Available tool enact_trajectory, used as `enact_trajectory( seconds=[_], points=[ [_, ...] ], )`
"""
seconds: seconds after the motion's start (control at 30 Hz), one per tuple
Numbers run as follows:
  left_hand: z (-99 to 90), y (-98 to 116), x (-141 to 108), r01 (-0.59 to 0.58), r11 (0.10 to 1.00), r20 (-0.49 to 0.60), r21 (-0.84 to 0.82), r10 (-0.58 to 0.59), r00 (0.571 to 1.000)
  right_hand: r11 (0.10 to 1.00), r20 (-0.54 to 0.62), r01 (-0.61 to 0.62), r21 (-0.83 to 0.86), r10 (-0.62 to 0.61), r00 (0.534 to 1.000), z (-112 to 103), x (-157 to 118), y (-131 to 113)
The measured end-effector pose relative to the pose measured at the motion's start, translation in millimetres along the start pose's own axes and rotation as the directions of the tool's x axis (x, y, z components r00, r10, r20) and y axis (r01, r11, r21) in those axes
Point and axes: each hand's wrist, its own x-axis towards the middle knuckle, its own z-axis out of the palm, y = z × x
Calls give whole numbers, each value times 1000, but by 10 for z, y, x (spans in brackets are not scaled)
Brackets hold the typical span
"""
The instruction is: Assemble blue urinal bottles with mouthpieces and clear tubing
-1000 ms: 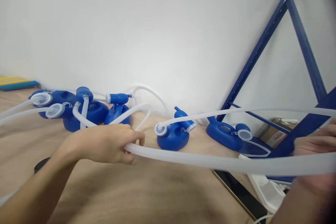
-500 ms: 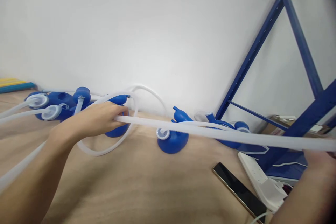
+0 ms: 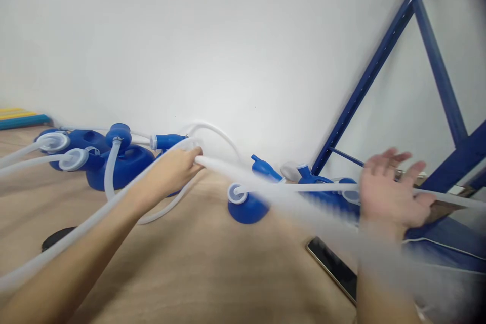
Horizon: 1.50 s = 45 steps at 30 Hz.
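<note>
My left hand (image 3: pixel 178 164) is closed round a long white tube (image 3: pixel 87 223) above the table. From that hand the tube runs on to the lower right, where it is blurred by motion. My right hand (image 3: pixel 391 190) is raised at the right with its fingers spread, behind the blurred tube. A thinner white tube reaches from a blue container (image 3: pixel 248 208) with a white cap towards the right hand; whether the hand touches it I cannot tell. Left of my left hand lie blue bottles (image 3: pixel 121 167) with tubes attached.
A dark phone (image 3: pixel 332 268) lies on the wooden table (image 3: pixel 228 273) at the right. A blue metal frame (image 3: pixel 372 71) leans up beside the white wall. Yellow and blue strips (image 3: pixel 23 119) lie at the far left, and a black round object (image 3: pixel 56 238) nearer.
My right hand has moved left and up from the far right edge and opened off the long tube. My left hand has shifted slightly right, and the tube's right part has dropped.
</note>
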Motion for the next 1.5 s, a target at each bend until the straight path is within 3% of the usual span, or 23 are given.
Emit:
enact_trajectory(
  seconds=[0.07, 0.13, 0.23, 0.33, 0.43, 0.47, 0.53, 0.63, 0.7, 0.77, 0.87, 0.97, 1.1, 1.2, 1.5],
  points=[
    [112, 32, 37, -86, 988, 29, -127, 91, 995, 999, -20, 39, 11, -39, 999, 164, -50, 201],
    [216, 38, 70, -129, 957, 17, -260, 138, 990, 970, 48, -56, -237, 70, 996, 318, -95, 395],
    [334, -4, 111, -72, 850, 33, -522, 104, 994, 773, 242, -70, -631, 282, 928, 521, -205, 662],
    [402, -76, 150, 141, 555, 168, -820, -2, 986, 583, 361, 119, -804, 319, 876, 672, -384, 889],
    [444, -124, 202, 355, 184, 337, -917, -121, 934, 460, 410, 214, -862, 385, 827, 739, -539, 1075],
    [458, -130, 220, 388, 102, 370, -916, -160, 915, 445, 420, 227, -866, 404, 812, 737, -566, 1129],
    [488, -129, 250, 401, 29, 385, -916, -225, 895, 440, 446, 260, -859, 397, 802, 697, -576, 1223],
    [527, -126, 260, 382, 45, 357, -923, -271, 894, 464, 500, 326, -824, 324, 803, 582, -504, 1310],
    [541, -132, 240, 396, 101, 366, -913, -228, 902, 500, 549, 360, -788, 306, 778, 507, -437, 1309],
    [542, -137, 208, 404, 264, 390, -876, -108, 915, 549, 606, 377, -746, 326, 725, 458, -384, 1257],
    [534, -115, 158, 319, 593, 422, -739, 39, 906, 603, 659, 366, -709, 383, 648, 448, -352, 1118],
    [535, -50, 131, 207, 765, 384, -610, 57, 922, 626, 696, 374, -684, 405, 594, 507, -371, 984],
    [553, 22, 139, 44, 857, 244, -514, 97, 965, 649, 748, 409, -641, 409, 522, 635, -427, 865],
    [546, 22, 151, -49, 894, 132, -446, 120, 984, 644, 759, 424, -636, 425, 494, 707, -465, 811],
    [520, -61, 166, -84, 887, 145, -455, 166, 975, 624, 758, 441, -645, 449, 472, 717, -482, 786]
  ],
)
